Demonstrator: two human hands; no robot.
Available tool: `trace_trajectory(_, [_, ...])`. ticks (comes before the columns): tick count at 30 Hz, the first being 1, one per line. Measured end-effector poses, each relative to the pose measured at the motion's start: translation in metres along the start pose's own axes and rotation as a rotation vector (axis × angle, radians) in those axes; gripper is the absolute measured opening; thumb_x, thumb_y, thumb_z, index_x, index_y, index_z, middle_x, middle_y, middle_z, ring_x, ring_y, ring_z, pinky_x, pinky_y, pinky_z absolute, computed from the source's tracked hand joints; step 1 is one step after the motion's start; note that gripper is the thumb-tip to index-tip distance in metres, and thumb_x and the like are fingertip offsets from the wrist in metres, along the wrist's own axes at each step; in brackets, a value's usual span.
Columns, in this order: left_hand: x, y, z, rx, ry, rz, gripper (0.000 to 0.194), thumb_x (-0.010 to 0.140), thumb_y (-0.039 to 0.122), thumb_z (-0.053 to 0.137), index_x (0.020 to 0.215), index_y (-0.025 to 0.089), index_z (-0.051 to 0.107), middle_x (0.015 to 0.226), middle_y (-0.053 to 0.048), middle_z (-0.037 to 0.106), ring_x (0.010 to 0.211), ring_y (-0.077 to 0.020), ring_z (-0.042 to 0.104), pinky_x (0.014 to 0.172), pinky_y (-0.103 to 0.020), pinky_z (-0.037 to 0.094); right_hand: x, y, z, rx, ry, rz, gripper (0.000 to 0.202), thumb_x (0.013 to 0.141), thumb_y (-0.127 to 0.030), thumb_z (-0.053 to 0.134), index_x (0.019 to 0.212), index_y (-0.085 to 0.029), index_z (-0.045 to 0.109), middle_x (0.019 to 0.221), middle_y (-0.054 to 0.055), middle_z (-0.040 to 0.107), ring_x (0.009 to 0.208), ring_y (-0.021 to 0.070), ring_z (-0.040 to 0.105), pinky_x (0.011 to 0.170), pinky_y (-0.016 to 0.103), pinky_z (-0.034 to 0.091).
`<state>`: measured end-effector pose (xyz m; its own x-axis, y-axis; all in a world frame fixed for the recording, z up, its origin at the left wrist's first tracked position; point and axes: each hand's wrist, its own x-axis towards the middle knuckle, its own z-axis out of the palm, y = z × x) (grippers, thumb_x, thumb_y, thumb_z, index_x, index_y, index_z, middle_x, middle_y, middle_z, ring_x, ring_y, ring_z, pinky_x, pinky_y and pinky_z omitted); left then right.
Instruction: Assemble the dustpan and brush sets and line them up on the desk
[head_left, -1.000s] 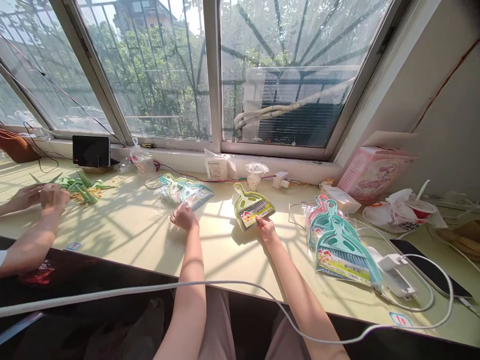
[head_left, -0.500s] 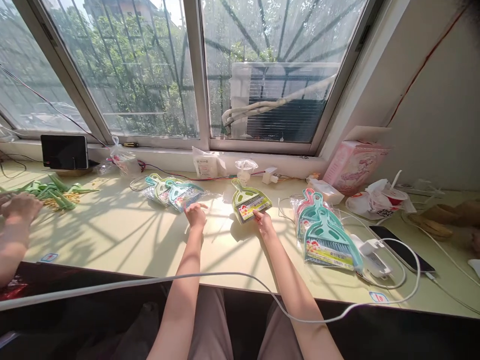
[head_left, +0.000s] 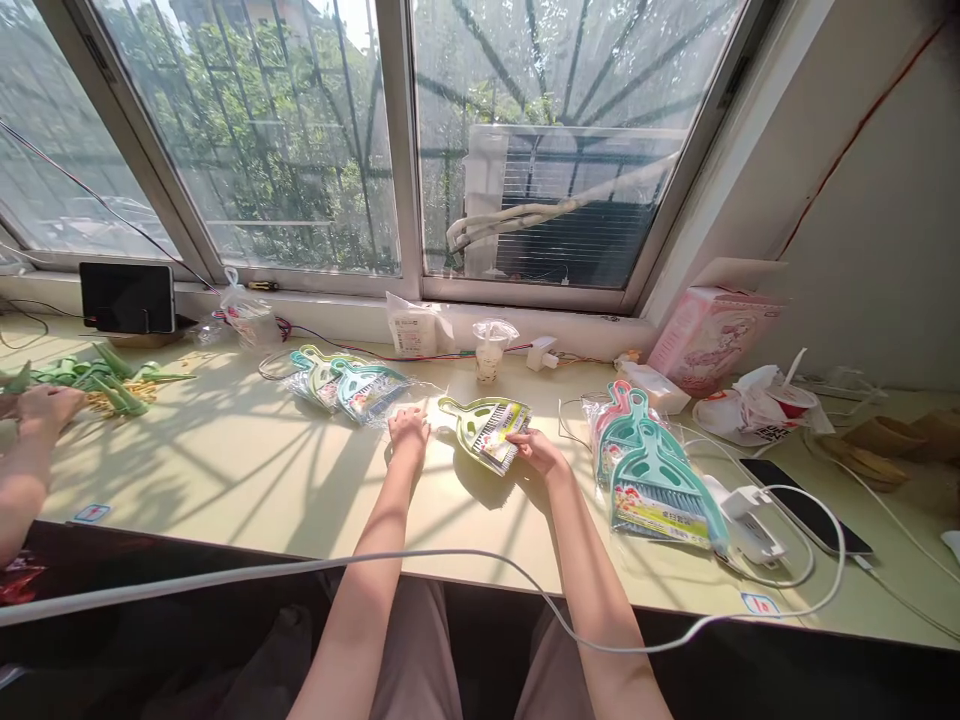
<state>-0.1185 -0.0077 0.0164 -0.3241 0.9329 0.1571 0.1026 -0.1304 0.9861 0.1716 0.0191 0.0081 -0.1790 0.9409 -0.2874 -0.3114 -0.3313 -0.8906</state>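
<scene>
We see right hand [head_left: 541,453] pinching the green dustpan set [head_left: 484,432] by its right edge, left hand [head_left: 409,432] just left, grip unclear.

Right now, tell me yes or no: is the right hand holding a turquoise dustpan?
No, the right hand grips a yellow-green dustpan by its wide end.

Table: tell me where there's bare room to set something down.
On the table, widest: between the co-worker's hand and the left hand, nearer than the left dustpan sets. Smaller: this side of the green dustpan in the right hand. Crowded: right end, with stacked dustpans, charger, phone.
</scene>
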Motion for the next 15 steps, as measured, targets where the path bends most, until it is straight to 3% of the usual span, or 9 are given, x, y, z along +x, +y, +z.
trace_trajectory(3, [0.001,0.003,-0.002,0.232,0.122,-0.034,0.030,0.082,0.014,0.079,0.066,0.028,0.058,0.113,-0.023,0.078,0.163,-0.0518,0.044,0.143,-0.062,0.014,-0.001,0.002,0.001,-0.010,-0.031,-0.022,0.027,0.067,0.003,0.084,0.080,-0.021,0.082,0.089,0.010,0.088,0.075,0.0263,0.083,0.070,0.036,0.070])
trace_trajectory(7, [0.002,0.005,-0.003,0.340,0.212,0.022,0.022,0.094,0.021,0.072,0.073,0.026,0.066,0.100,-0.022,0.079,0.148,-0.0499,0.062,0.138,-0.059,0.031,-0.003,0.007,0.007,-0.050,-0.048,-0.034,0.026,0.065,-0.001,0.087,0.077,-0.023,0.080,0.082,0.010,0.086,0.076,0.0292,0.084,0.071,0.038,0.070])
trace_trajectory(12, [0.001,0.004,0.007,0.716,0.195,0.161,0.025,0.107,0.021,0.062,0.106,0.015,0.086,0.119,-0.026,0.085,0.136,-0.0456,0.073,0.124,-0.059,0.052,-0.010,0.006,0.018,-0.076,0.018,-0.118,0.024,0.066,-0.010,0.090,0.080,-0.025,0.079,0.086,0.007,0.087,0.089,0.0307,0.087,0.086,0.041,0.071])
trace_trajectory(15, [-0.002,0.004,0.012,0.901,0.148,0.302,0.031,0.110,0.016,0.061,0.124,0.018,0.088,0.137,-0.022,0.084,0.137,-0.0397,0.075,0.117,-0.052,0.060,-0.015,0.003,0.024,-0.116,-0.020,-0.118,0.023,0.067,-0.014,0.091,0.083,-0.025,0.080,0.094,0.008,0.089,0.094,0.0308,0.087,0.091,0.043,0.071])
